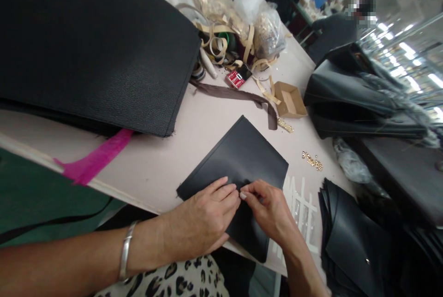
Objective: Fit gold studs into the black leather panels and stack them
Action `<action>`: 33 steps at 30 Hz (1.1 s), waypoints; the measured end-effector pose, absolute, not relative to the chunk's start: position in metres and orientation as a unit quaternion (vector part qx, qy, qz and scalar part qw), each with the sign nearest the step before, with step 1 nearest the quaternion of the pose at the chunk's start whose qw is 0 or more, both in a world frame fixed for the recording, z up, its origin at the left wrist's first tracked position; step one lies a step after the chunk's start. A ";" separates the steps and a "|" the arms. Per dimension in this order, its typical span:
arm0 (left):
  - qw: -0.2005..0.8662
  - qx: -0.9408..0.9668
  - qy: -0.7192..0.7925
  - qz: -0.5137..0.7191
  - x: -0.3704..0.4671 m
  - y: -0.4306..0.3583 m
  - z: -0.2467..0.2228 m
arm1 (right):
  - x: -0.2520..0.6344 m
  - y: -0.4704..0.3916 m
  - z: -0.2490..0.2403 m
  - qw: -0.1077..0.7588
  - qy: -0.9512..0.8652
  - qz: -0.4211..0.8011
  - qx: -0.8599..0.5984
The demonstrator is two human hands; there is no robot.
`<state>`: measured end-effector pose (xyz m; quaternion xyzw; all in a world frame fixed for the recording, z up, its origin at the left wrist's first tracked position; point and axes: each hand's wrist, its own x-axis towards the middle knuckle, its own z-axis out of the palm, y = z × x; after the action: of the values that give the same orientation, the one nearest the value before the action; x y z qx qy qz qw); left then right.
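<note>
A black leather panel (242,158) lies at an angle on the table's near edge. My left hand (211,211) rests on it with fingers stretched out, pressing near its middle and holding nothing that shows. Right beside those fingertips, my right hand (268,204) pinches thumb and forefinger together at the panel's surface. Whatever sits in that pinch is hidden or too small to name. Small gold metal pieces (312,161) are scattered to the right of the panel. White tape strips (302,209) run along the table by my right wrist.
A large stack of black leather pieces (104,52) covers the left, with a pink strip (100,156) under it. A cardboard box (290,99), ribbons and plastic bags (270,29) stand behind. Black leather flaps (356,237) and bags (360,94) are on the right; a person (332,34) is beyond.
</note>
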<state>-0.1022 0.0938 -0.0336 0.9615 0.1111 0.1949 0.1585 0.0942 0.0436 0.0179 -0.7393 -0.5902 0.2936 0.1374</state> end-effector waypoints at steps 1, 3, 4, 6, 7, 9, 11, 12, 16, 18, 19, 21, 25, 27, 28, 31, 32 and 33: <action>0.159 0.961 0.111 0.198 -0.102 0.094 -0.034 | 0.095 0.044 0.019 0.138 -0.593 0.298 -0.735; 0.160 0.959 0.113 0.203 -0.102 0.094 -0.033 | 0.097 0.045 0.020 0.138 -0.599 0.304 -0.728; 0.161 0.959 0.114 0.203 -0.102 0.094 -0.033 | 0.098 0.046 0.020 0.138 -0.601 0.306 -0.725; 0.161 0.960 0.112 0.201 -0.101 0.094 -0.034 | 0.101 0.048 0.021 0.142 -0.608 0.317 -0.715; 0.161 0.960 0.110 0.199 -0.102 0.094 -0.034 | 0.102 0.048 0.021 0.145 -0.611 0.324 -0.707; 0.163 0.961 0.107 0.195 -0.102 0.094 -0.034 | 0.105 0.049 0.021 0.152 -0.619 0.336 -0.694; 0.167 0.961 0.109 0.193 -0.102 0.094 -0.034 | 0.107 0.050 0.022 0.157 -0.627 0.342 -0.682; 0.168 0.961 0.110 0.192 -0.102 0.094 -0.034 | 0.107 0.050 0.022 0.157 -0.629 0.343 -0.679; 0.170 0.960 0.108 0.193 -0.101 0.095 -0.033 | 0.104 0.050 0.023 0.136 -0.616 0.338 -0.698; 0.169 0.959 0.110 0.198 -0.101 0.095 -0.033 | 0.102 0.051 0.024 0.117 -0.601 0.334 -0.717; 0.168 0.959 0.111 0.201 -0.101 0.095 -0.033 | 0.101 0.052 0.025 0.107 -0.594 0.333 -0.724; 0.164 0.958 0.114 0.205 -0.101 0.095 -0.033 | 0.099 0.054 0.026 0.087 -0.578 0.340 -0.737; 0.163 0.959 0.117 0.202 -0.102 0.094 -0.033 | 0.098 0.062 0.029 0.045 -0.546 0.356 -0.757; 0.159 0.959 0.119 0.203 -0.102 0.093 -0.033 | 0.099 0.067 0.030 0.024 -0.546 0.357 -0.757; 0.157 0.959 0.120 0.204 -0.102 0.093 -0.033 | 0.099 0.069 0.030 0.013 -0.548 0.356 -0.757; 0.153 0.957 0.123 0.212 -0.102 0.093 -0.034 | 0.099 0.076 0.029 -0.014 -0.548 0.352 -0.759; 0.154 0.956 0.122 0.216 -0.102 0.093 -0.034 | 0.098 0.078 0.028 -0.020 -0.549 0.347 -0.760; 0.156 0.955 0.123 0.219 -0.101 0.093 -0.035 | 0.098 0.079 0.028 -0.024 -0.552 0.342 -0.760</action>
<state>-0.1015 0.0934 -0.0347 0.9553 0.1229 0.2187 0.1562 0.0977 0.0787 0.0279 -0.7600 -0.5522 0.3421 -0.0237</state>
